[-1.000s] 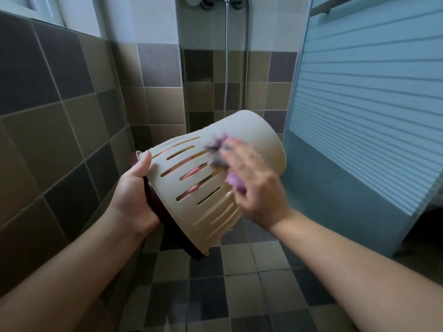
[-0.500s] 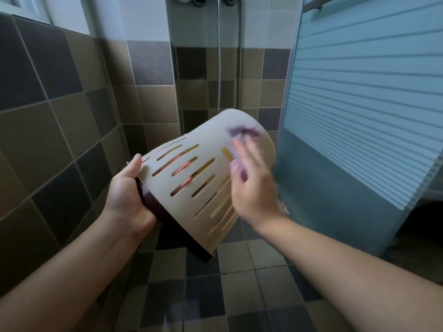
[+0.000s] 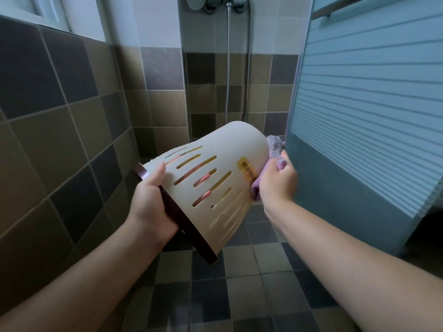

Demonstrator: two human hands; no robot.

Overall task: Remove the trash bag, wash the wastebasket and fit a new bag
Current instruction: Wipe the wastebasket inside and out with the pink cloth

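A cream slotted wastebasket (image 3: pixel 223 149) with a dark brown rim is held in the air, tipped on its side, its bottom pointing away from me. My left hand (image 3: pixel 149 200) grips the rim, thumb on the outer wall and fingers inside, showing through the slots. My right hand (image 3: pixel 278 180) clutches a purple cloth (image 3: pixel 274 146) against the basket's right side near its base, beside a yellow label (image 3: pixel 248 170). No trash bag is visible.
A tiled wall (image 3: pixel 60 121) stands close on the left. The striped frosted shower panel (image 3: pixel 364 121) stands close on the right, near my right hand. A shower hose (image 3: pixel 227 68) hangs on the back wall. Checkered floor tiles (image 3: pixel 251 271) lie below.
My right hand slid the cloth from the basket's upper wall round to its right side near the base. The basket has turned slightly, showing the yellow label. My left hand keeps its hold.
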